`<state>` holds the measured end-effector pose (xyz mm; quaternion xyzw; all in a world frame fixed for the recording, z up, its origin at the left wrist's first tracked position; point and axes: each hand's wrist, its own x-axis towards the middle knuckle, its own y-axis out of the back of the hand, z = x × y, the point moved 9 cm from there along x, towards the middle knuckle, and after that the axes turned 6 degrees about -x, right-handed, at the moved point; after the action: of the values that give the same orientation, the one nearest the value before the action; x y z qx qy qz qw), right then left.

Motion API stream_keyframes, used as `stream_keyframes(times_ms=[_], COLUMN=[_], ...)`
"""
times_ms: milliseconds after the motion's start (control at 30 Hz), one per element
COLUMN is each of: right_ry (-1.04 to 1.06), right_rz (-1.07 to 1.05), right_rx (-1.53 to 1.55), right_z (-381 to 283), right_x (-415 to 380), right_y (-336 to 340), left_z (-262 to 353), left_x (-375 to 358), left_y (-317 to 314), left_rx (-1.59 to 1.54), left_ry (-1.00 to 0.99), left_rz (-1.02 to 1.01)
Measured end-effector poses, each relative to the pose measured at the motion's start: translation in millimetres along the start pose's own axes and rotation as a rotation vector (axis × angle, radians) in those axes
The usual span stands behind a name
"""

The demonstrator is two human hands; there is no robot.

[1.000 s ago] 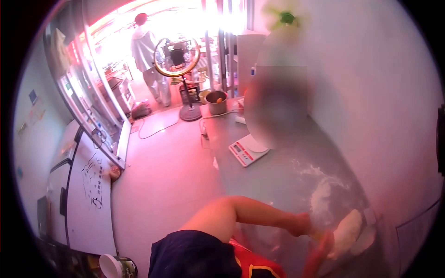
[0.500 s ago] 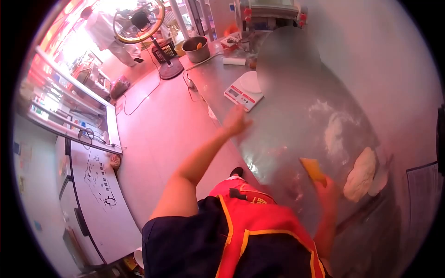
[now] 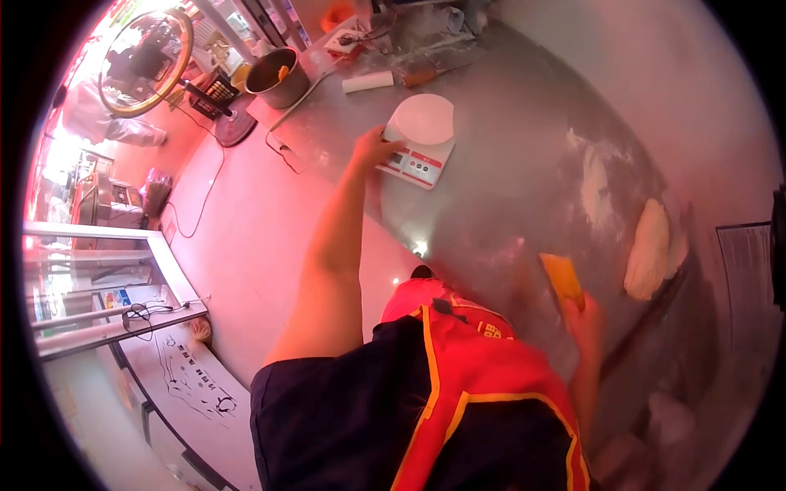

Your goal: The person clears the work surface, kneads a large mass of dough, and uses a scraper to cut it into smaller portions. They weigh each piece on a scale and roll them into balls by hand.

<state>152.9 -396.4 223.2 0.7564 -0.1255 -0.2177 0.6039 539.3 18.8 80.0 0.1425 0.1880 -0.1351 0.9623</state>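
Observation:
My left hand (image 3: 377,152) is at the left edge of a white and red kitchen scale (image 3: 426,166), its fingers gripping that side beside the small display. A round white weighing plate sits on the scale with nothing on it. In my right hand (image 3: 584,317) is a flat yellow dough scraper (image 3: 562,277), gripped at its lower end and held close to the metal worktop (image 3: 483,204). To the right of the scraper lies a long, pale lump of dough (image 3: 647,254). White flour (image 3: 594,184) is scattered on the worktop beyond it.
Toward the back are a white roll (image 3: 368,82), a brown-handled tool (image 3: 422,76) and a metal pot (image 3: 277,82). A standing fan (image 3: 233,127) is on the floor at left, near a person in white clothes (image 3: 86,114). A wall borders the worktop at right.
My left hand has moved forward from in front of the scale onto its left edge. My right hand still holds the scraper. The view has turned.

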Motion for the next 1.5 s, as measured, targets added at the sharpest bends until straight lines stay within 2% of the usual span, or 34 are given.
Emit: stream_keyframes(times_ms=[67,133,233,333,467,533,600,667,767,800,900,933,967,1000,1033,1133,1233,1333,1367,1500], right_ry=[-0.020,-0.033,-0.035,-0.049,-0.027,-0.061,-0.081,-0.073,-0.002,-0.045,-0.127,-0.164,-0.184,-0.208,-0.237,-0.162,-0.258,-0.171,-0.183,-0.203], right_rz=[0.012,-0.003,0.021,-0.007,0.028,0.020,0.013,-0.011,0.128,0.135,0.110,0.083,0.092,0.099,0.099,0.114,0.007,0.080,0.070,0.039], right_rx=[0.007,0.068,0.093,0.058,0.013,0.022,0.010,-0.027,0.065,0.085,0.103,0.080,0.119,0.157,0.191,0.032,-0.013,-0.057,-0.025,0.059], right_z=[-1,3,5,15,17,20,26,33,56,72,111,123,140,160,176,194,197,219,226,216], right_x=[0,0,2,5,4,2,-1,-8,-18,-21,-31,-36,-37,-39,-42,-38,-40,-37,-39,-35], right_y=[1,0,1,-2,2,7,12,13,11,8,8,13,11,8,6,10,14,-12,-15,-9], left_z=[-6,2,4,9,-7,-17,-28,-22,16,23,19,29,16,30,29,37,39,27,20,42], left_x=[13,-16,-17,-19,-8,5,27,20,-19,-32,-62,-92,-97,-126,-142,-184,-200,-187,-176,-152], left_y=[-5,-9,-15,-18,-16,-16,-16,-17,-19,-24,-30,-54,-82,-123,-167,-284,-344,-371,-374,-368], left_rx=[0.363,0.514,0.508,0.542,0.402,0.346,0.334,0.383,0.550,0.615,0.731,0.702,0.593,0.727,0.714,0.647,0.611,0.672,0.740,0.736], left_ry=[-0.150,-0.299,-0.264,-0.213,-0.157,-0.162,-0.252,-0.167,-0.016,0.042,-0.144,-0.282,-0.219,-0.517,-0.579,-0.757,-0.747,-0.634,-0.515,-0.601], left_rz=[0.092,0.296,0.235,0.267,0.230,0.178,0.106,0.127,0.167,0.183,0.539,0.675,0.549,0.644,0.511,0.102,-0.086,-0.146,-0.141,-0.013])
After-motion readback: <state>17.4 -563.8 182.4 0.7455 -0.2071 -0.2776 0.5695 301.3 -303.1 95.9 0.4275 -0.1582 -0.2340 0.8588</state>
